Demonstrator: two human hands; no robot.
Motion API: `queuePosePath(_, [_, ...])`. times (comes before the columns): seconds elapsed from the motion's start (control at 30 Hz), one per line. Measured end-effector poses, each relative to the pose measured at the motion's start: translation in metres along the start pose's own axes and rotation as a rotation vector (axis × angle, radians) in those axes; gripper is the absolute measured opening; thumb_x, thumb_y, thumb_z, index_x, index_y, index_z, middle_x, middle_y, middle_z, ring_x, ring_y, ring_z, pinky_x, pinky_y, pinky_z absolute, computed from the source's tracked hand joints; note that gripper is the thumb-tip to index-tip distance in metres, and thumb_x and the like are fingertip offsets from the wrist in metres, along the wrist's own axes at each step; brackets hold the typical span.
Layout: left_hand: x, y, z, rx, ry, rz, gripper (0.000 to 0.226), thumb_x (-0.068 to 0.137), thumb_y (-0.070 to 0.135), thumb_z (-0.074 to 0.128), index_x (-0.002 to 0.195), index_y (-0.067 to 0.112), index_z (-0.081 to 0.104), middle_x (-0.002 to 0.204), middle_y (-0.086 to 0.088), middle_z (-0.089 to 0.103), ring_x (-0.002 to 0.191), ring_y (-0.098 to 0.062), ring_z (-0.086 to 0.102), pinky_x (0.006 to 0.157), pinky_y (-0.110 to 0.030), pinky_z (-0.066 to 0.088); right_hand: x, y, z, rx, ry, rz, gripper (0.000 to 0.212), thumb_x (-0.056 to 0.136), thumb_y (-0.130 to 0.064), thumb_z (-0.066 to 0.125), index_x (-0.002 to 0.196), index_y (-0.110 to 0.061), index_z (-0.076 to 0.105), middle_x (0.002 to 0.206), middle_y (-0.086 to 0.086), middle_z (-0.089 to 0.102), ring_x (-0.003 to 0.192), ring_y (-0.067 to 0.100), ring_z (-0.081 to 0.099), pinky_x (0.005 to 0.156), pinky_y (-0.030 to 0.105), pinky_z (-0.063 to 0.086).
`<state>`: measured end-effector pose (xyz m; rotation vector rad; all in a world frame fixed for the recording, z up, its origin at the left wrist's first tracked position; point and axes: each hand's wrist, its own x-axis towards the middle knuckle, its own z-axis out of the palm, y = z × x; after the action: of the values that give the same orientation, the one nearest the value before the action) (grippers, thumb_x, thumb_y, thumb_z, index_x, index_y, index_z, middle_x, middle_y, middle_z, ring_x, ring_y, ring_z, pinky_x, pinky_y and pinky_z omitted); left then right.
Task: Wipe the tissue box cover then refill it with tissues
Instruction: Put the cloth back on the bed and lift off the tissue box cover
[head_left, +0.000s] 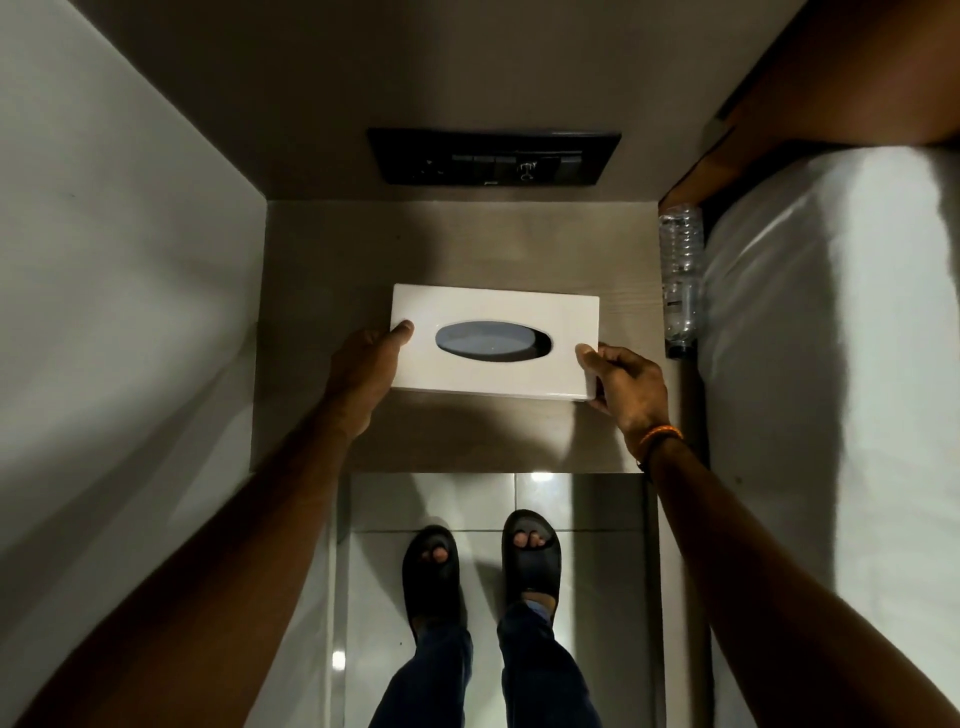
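View from a head-worn camera, looking straight down. Nearest the camera, two feet in dark open-toed rubber sandals (531, 556) stand on a glossy pale tiled floor (597, 519), with blue jeans legs above them. Two bare forearms reach forward from the lower corners. The right wrist wears a thin orange thread band (660, 434).

The left hand (363, 374) grasps the left end of a white glossy rectangular tissue box cover (493, 306), with its thumb laid on the top face and its fingers hidden beyond the edge. The right hand (628, 384) grasps the right end in the same way, thumb on top and fingers curled round the near right corner. The cover lies flat, with its long side running left to right. A dark oval opening (493, 340) in the middle of its top faces up. What is inside the opening cannot be made out.

The cover is over the middle of a grey-brown wood-grain bedside tabletop (322, 260). Whether it rests on the surface or is held just above it cannot be told.

Further back, at the right edge of the tabletop, a clear plastic water bottle (680, 275) sits beside a white bed mattress (831, 364). On the wall behind, a black rectangular switch panel (493, 156) is mounted. A plain white wall (104, 260) fills the left side.
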<state>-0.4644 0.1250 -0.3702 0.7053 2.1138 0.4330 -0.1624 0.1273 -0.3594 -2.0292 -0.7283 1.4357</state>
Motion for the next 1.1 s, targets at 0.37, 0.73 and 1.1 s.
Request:
queuePosePath(0.37, [-0.010, 0.007, 0.001, 0.081, 0.033, -0.009, 0.051, 0.095, 0.053, 0.058, 0.118, 0.009, 0.068, 0.117, -0.014, 0.069, 0.098, -0.029, 0.060, 0.092, -0.042, 0.054, -0.001, -0.007, 0.004, 0.054, -0.034, 0.064, 0.004, 0.090, -0.028, 0.077, 0.089, -0.024, 0.076, 0.118, 0.008, 0.074, 0.116, 0.030, 0.065, 0.075, 0.037, 0.059])
queuePosePath(0.73, [-0.011, 0.020, -0.010, -0.192, -0.118, -0.215, 0.059, 0.095, 0.051, 0.061, 0.140, 0.014, 0.050, 0.127, -0.009, 0.055, 0.112, -0.033, 0.053, 0.090, -0.045, 0.044, -0.001, -0.013, -0.004, -0.115, -0.071, 0.086, 0.029, 0.067, -0.058, 0.087, 0.074, -0.032, 0.078, 0.097, 0.001, 0.077, 0.094, 0.020, 0.070, 0.068, 0.032, 0.061])
queuePosePath(1.1, [-0.011, 0.028, -0.009, -0.123, -0.091, -0.252, 0.065, 0.095, 0.053, 0.060, 0.143, 0.012, 0.046, 0.146, -0.015, 0.050, 0.130, -0.040, 0.049, 0.106, -0.054, 0.043, 0.009, -0.014, -0.002, -0.118, -0.076, 0.072, 0.027, 0.082, -0.039, 0.082, 0.069, -0.019, 0.068, 0.079, 0.006, 0.068, 0.080, 0.029, 0.062, 0.061, 0.028, 0.049])
